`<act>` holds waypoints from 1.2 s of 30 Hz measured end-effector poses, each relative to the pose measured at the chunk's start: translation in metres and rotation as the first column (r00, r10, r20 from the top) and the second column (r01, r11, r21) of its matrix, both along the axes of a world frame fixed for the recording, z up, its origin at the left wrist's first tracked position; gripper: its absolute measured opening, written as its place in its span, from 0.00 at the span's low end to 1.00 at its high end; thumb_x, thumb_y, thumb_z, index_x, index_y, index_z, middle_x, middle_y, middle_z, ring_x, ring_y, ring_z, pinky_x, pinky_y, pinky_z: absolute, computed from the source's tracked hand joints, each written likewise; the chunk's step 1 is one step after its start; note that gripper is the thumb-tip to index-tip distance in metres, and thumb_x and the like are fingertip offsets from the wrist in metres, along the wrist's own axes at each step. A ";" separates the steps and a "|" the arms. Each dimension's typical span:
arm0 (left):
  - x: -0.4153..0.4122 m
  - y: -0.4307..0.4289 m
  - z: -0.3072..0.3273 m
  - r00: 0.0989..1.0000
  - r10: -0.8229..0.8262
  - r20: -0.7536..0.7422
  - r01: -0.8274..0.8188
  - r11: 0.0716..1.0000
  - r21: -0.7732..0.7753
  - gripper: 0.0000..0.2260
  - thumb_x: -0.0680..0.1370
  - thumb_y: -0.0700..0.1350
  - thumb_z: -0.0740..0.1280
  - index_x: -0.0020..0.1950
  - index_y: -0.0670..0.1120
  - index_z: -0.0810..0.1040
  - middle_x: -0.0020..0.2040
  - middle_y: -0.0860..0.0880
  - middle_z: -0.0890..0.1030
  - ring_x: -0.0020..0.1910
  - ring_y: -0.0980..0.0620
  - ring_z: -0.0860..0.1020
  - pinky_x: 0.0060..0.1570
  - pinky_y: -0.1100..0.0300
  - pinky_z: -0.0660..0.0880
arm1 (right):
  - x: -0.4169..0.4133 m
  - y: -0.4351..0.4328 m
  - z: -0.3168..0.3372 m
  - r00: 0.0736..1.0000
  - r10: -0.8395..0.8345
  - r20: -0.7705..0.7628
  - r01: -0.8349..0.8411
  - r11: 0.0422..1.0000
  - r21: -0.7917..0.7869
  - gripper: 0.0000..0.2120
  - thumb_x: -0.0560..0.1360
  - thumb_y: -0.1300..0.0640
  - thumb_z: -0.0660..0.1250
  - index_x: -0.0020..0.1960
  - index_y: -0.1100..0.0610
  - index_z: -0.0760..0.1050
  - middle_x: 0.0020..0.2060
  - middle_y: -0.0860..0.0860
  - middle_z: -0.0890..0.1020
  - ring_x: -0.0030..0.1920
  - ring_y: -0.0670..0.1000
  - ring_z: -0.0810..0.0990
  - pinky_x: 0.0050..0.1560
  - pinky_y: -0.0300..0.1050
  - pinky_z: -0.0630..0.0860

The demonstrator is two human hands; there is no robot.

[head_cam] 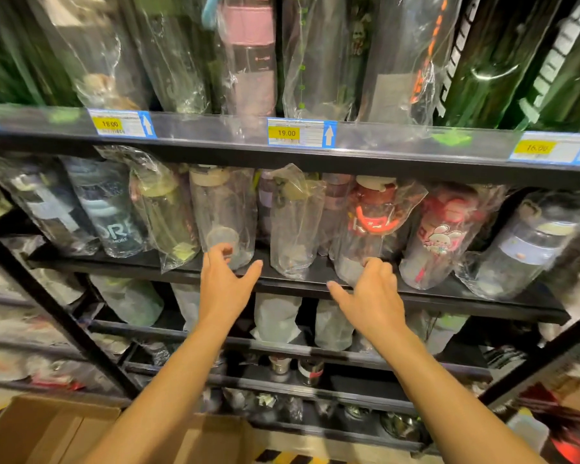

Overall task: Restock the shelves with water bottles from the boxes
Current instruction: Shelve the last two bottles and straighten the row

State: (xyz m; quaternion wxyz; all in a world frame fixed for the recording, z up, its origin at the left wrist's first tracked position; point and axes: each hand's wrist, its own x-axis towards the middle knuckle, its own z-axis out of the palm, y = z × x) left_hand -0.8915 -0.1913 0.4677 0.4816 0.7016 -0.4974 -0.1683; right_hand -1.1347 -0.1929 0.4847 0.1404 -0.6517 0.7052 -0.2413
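Alignment seems in hand: left hand point(226, 284) relaxed, empty, beside clear bottle point(221, 209); right hand point(372, 293) curls against red bottle point(372, 222), grip unclear. Next probably means reaching into the box point(47, 430).

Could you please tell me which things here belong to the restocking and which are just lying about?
Job: left hand, right hand, bagged clear bottle, red bottle, middle shelf, cardboard box.
Lying about: 19.00 price tag, striped floor tape.

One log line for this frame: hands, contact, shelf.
left hand: open, reaching clear bottle | right hand: fingers curled at red bottle, hold unclear | middle shelf: full row
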 end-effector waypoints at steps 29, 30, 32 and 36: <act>0.088 -0.084 -0.003 0.986 -0.146 -0.082 0.157 0.977 0.146 0.35 0.72 0.57 0.78 0.69 0.43 0.65 0.67 0.46 0.72 0.64 0.42 0.75 0.57 0.44 0.77 | 0.129 -0.064 -0.006 0.911 -0.168 0.377 0.201 0.978 -0.052 0.43 0.76 0.43 0.74 0.80 0.59 0.56 0.76 0.57 0.64 0.74 0.58 0.67 0.72 0.54 0.69; 0.087 -0.084 -0.004 0.985 -0.154 -0.078 0.164 0.975 0.148 0.34 0.72 0.58 0.78 0.68 0.44 0.66 0.66 0.47 0.72 0.62 0.43 0.76 0.56 0.45 0.77 | 0.128 -0.065 -0.007 0.913 -0.160 0.375 0.196 0.979 -0.058 0.42 0.76 0.44 0.74 0.79 0.59 0.57 0.75 0.57 0.64 0.73 0.58 0.68 0.72 0.55 0.69; 0.085 -0.083 -0.003 0.983 -0.166 -0.075 0.175 0.973 0.148 0.33 0.71 0.59 0.78 0.65 0.46 0.67 0.63 0.49 0.73 0.58 0.45 0.77 0.52 0.48 0.78 | 0.127 -0.068 -0.008 0.914 -0.142 0.379 0.178 0.982 -0.060 0.42 0.76 0.44 0.74 0.79 0.59 0.57 0.75 0.57 0.64 0.74 0.59 0.67 0.72 0.56 0.69; 0.079 -0.081 -0.004 0.983 -0.170 -0.075 0.179 0.976 0.125 0.30 0.71 0.59 0.79 0.63 0.49 0.67 0.60 0.51 0.73 0.55 0.48 0.76 0.49 0.51 0.76 | 0.124 -0.071 -0.011 0.918 -0.106 0.382 0.143 0.987 -0.069 0.41 0.77 0.43 0.73 0.79 0.59 0.57 0.75 0.57 0.64 0.75 0.59 0.66 0.73 0.56 0.68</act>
